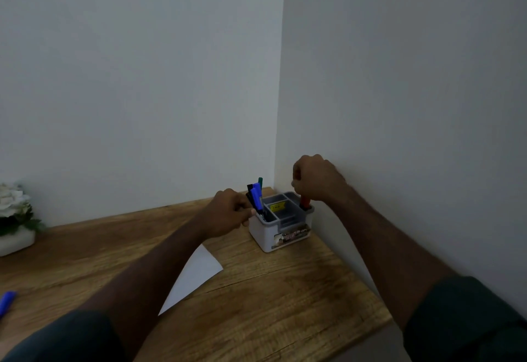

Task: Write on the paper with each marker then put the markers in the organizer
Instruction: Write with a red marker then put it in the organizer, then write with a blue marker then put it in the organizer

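Plain pale walls meet in a corner behind a wooden tabletop. Tucked into that corner stands a small white organizer with grey inner compartments. The right hand hovers above the organizer's right end, its fingers curled round the top of a red marker that stands upright in the right-hand compartment just below them. The left hand is at the organizer's left end, fingers curled against its rim; whether they pinch the rim or a marker cannot be told. Just right of those fingers, a bunch of markers, blue, black and green, stands leaning in the left compartment. Below and behind the left hand, partly under the forearm, lies a white sheet of paper. Far to the left of both hands, a blue marker lies at the tabletop's edge, and a white flower arrangement sits near the wall.
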